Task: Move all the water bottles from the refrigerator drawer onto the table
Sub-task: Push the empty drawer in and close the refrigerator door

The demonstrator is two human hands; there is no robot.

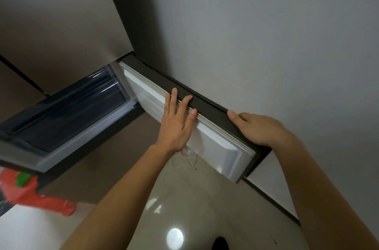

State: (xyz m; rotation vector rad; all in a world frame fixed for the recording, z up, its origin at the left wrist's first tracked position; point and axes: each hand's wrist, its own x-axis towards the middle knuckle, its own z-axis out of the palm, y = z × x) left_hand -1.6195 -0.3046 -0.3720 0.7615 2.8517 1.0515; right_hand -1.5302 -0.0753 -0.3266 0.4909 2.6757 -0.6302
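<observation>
The refrigerator drawer (67,114) stands pulled out, and its dark clear bin shows no water bottles from this angle. The drawer front (217,147) has a white inner face and a dark top edge. My left hand (176,124) lies flat on that inner face, fingers apart, fingertips reaching over the top edge. My right hand (260,129) grips the top edge from the outer side, thumb on top, fingers hidden behind the panel. A small clear object (187,156) shows just below my left wrist; I cannot tell what it is.
The grey refrigerator door (51,14) rises above the drawer. A pale wall (266,34) runs close along the right of the drawer front. A red plastic bag with a green patch (32,192) lies at the lower left. Below is glossy tiled floor (184,204).
</observation>
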